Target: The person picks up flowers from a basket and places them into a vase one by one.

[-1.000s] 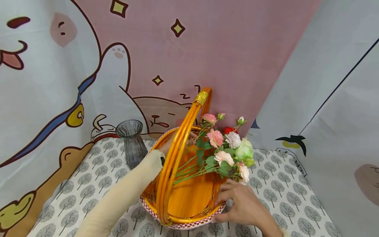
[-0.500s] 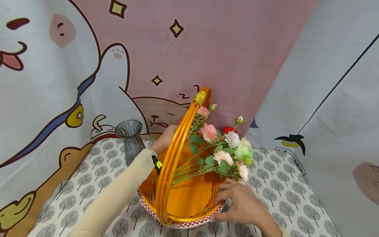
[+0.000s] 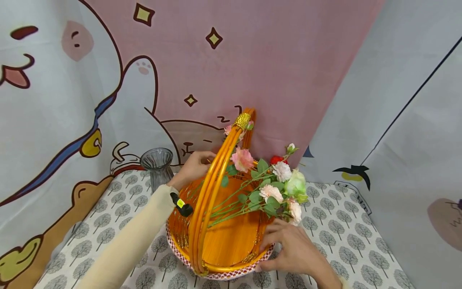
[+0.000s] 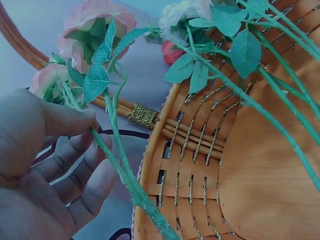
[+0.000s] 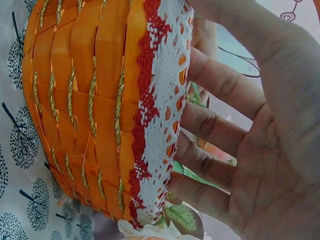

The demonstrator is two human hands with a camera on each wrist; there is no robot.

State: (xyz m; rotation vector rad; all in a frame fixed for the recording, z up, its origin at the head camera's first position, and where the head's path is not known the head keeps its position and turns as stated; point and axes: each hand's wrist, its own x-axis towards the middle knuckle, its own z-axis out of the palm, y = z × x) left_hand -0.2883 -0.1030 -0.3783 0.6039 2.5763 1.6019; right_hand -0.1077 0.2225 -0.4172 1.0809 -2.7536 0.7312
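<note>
Left of the basket (image 3: pixel 231 268), a beige sleeve (image 3: pixel 130 237) reaches in from the near side, with a black band (image 3: pixel 182 204) bearing a yellow tag at the wrist. Beyond that forearm, near the basket's far left side, a grey ribbed glass vase (image 3: pixel 159 166) stands on the bench (image 3: pixel 346 228), its lower part hidden. The left hand (image 3: pixel 195 166) is at the basket's far left rim: thumb and forefinger are closed together in a pinch on a flower stem (image 4: pixel 125 172), while the other fingers curve loosely apart from it. Pink blooms (image 4: pixel 100 22) top this stem, which crosses the basket's rim.

The basket itself is orange, edged with red and white lace (image 5: pixel 160 100), and its handle (image 3: pixel 218 168) arches overhead to a gold wrapping (image 3: pixel 242 120). Inside the basket, green stems (image 3: pixel 231 212) lie with their heads towards its right side: a white flower (image 3: pixel 282 171), a peach flower (image 3: pixel 271 193), a green flower (image 3: pixel 296 184) and, farther back, a red flower (image 3: pixel 277 159).

At the basket's near right rim, the right hand (image 3: pixel 290 247) grips the edge, its fingers bent over to the inside and its thumb outside.
</note>
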